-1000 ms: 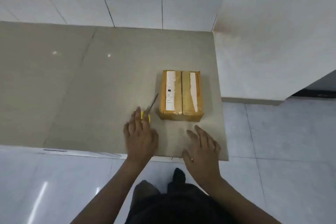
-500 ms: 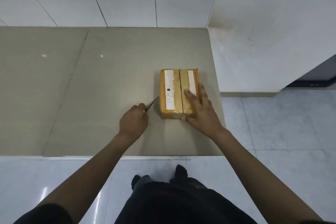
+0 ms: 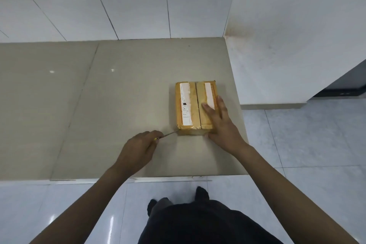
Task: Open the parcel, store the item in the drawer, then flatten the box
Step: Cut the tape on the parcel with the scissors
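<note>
Parcel (image 3: 195, 108) on counter (image 3: 118, 95), taped shut | right hand (image 3: 221, 123) — fingers flat, pinning top | left hand (image 3: 138, 149) clenched on knife (image 3: 170, 134), tip at near corner | advice — cut shallow, along the seam

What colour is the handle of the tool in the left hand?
Yellow, just a sliver of the handle showing in the head view.

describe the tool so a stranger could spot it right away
On the beige counter, find the taped cardboard parcel near its right edge. At the parcel's near left corner, a thin metal blade with a yellow handle pokes from the closed left hand.
</note>
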The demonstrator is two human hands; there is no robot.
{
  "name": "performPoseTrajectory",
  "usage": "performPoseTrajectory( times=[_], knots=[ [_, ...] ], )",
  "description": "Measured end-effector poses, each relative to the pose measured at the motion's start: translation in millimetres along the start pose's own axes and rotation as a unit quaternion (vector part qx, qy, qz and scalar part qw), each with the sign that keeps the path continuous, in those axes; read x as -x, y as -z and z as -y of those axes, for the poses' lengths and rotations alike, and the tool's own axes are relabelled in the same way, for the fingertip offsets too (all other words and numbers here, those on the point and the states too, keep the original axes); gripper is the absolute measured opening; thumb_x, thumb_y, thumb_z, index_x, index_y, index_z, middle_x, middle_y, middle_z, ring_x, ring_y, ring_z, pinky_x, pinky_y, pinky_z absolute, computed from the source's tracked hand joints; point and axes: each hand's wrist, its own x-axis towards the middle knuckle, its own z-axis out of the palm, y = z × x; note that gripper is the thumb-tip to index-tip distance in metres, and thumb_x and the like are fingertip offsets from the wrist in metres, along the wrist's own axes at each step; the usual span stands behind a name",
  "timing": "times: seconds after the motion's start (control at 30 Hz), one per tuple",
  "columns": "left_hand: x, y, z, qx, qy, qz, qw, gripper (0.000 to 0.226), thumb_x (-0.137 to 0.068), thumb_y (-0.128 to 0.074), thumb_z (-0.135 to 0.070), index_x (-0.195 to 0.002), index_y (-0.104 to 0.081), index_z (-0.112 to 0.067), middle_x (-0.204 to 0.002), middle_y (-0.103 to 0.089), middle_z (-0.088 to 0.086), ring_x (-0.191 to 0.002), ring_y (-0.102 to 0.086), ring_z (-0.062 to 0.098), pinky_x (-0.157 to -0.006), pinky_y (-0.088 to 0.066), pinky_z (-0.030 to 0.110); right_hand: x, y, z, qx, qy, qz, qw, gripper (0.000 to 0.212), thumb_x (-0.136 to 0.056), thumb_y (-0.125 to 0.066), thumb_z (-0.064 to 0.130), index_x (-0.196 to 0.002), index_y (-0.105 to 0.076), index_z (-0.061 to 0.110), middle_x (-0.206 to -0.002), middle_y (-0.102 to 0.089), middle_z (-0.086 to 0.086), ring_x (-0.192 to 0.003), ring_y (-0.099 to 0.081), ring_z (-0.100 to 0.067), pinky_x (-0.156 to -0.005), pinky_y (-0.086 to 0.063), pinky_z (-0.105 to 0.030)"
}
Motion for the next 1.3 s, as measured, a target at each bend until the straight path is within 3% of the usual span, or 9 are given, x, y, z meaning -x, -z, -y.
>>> performPoseTrajectory(
  times=[0.57,0.63,0.7,0.8,0.87,0.97,1.07,1.2,1.3],
  knots=[
    [-30.3,2.6,-25.2,-0.056,-0.192,0.118,0.973,0.024,-0.095,-0.054,-0.016,-0.117,-0.065,-0.02,-0.114,-0.069,0.004,-0.095,-0.061,0.024,-0.081,-0.052,0.033,2.4,1.3,5.0,0.028,-0.005,0.007,1.0,0.096,-0.081,-0.072,0.01,-0.15,-0.012,0.04,-0.162,0.016,-0.004,-0.138,-0.033,-0.032,-0.102,-0.048,-0.042],
    [-23.1,-4.6,-30.9,-0.026,-0.155,0.079,0.984,0.024,-0.095,-0.055,-0.014,-0.117,-0.064,-0.017,-0.115,-0.069,0.006,-0.097,-0.063,0.023,-0.081,-0.049,0.028,3.3,1.7,5.0,0.037,-0.007,0.017,0.999,0.096,-0.082,-0.072,0.014,-0.15,-0.011,0.04,-0.162,0.015,-0.005,-0.136,-0.034,-0.034,-0.104,-0.046,-0.045],
    [-15.3,-10.6,-32.3,0.019,-0.075,-0.032,0.996,0.024,-0.094,-0.055,-0.01,-0.116,-0.064,-0.014,-0.113,-0.069,0.008,-0.098,-0.063,0.025,-0.082,-0.047,0.028,4.0,2.9,3.8,0.061,-0.007,0.022,0.998,0.094,-0.082,-0.072,0.026,-0.15,-0.009,0.041,-0.162,0.013,-0.007,-0.134,-0.034,-0.036,-0.106,-0.043,-0.048],
    [-0.7,-18.5,-25.3,0.036,0.075,-0.161,0.983,0.027,-0.097,-0.05,-0.011,-0.122,-0.06,-0.015,-0.12,-0.064,0.007,-0.107,-0.056,0.024,-0.088,-0.043,0.029,4.5,4.6,5.7,0.127,0.003,-0.008,0.992,0.091,-0.08,-0.069,0.05,-0.151,-0.014,0.036,-0.162,0.001,-0.014,-0.143,-0.019,-0.038,-0.111,-0.029,-0.056],
    [6.6,-25.3,-18.0,0.009,0.143,-0.172,0.975,0.032,-0.097,-0.047,-0.01,-0.128,-0.057,-0.014,-0.126,-0.06,0.011,-0.111,-0.052,0.029,-0.092,-0.043,0.036,7.7,4.1,8.0,0.147,0.065,-0.043,0.986,0.082,-0.081,-0.065,0.052,-0.149,-0.026,0.03,-0.16,-0.012,-0.015,-0.145,-0.017,-0.035,-0.113,-0.025,-0.055],
    [9.7,-33.5,-14.9,-0.045,0.18,-0.12,0.975,0.04,-0.094,-0.048,-0.004,-0.133,-0.052,-0.008,-0.133,-0.055,0.02,-0.115,-0.05,0.04,-0.096,-0.043,0.049,16.4,-2.2,7.1,0.126,0.203,-0.101,0.966,0.041,-0.091,-0.059,0.036,-0.129,-0.051,0.023,-0.15,-0.041,-0.01,-0.141,-0.033,-0.027,-0.112,-0.033,-0.051],
    [6.2,-39.1,-26.6,-0.052,0.216,-0.086,0.971,0.047,-0.094,-0.048,-0.024,-0.14,-0.045,-0.017,-0.146,-0.045,0.012,-0.131,-0.04,0.036,-0.103,-0.035,0.055,24.1,-7.8,10.7,0.107,0.249,-0.113,0.956,0.027,-0.099,-0.049,0.03,-0.12,-0.061,0.017,-0.138,-0.057,-0.004,-0.136,-0.044,-0.02,-0.114,-0.034,-0.045],
    [-14.7,-37.5,-52.4,0.085,0.157,-0.128,0.976,0.053,-0.094,-0.032,-0.033,-0.146,-0.035,-0.02,-0.155,-0.032,0.004,-0.144,-0.023,0.022,-0.117,-0.02,0.044,35.6,-8.5,30.7,-0.036,0.126,-0.086,0.988,0.026,-0.1,-0.045,0.034,-0.116,-0.061,0.02,-0.123,-0.066,0.002,-0.123,-0.054,-0.013,-0.108,-0.042,-0.039],
    [-41.7,-35.0,-72.8,0.155,0.1,-0.151,0.971,0.052,-0.098,-0.031,-0.032,-0.149,-0.027,-0.02,-0.155,-0.029,-0.005,-0.144,-0.02,0.012,-0.117,-0.015,0.032,38.1,0.8,51.1,-0.229,0.002,-0.11,0.967,0.015,-0.099,-0.044,0.035,-0.101,-0.057,0.027,-0.097,-0.065,0.019,-0.091,-0.061,-0.004,-0.076,-0.051,-0.021]
  ],
)
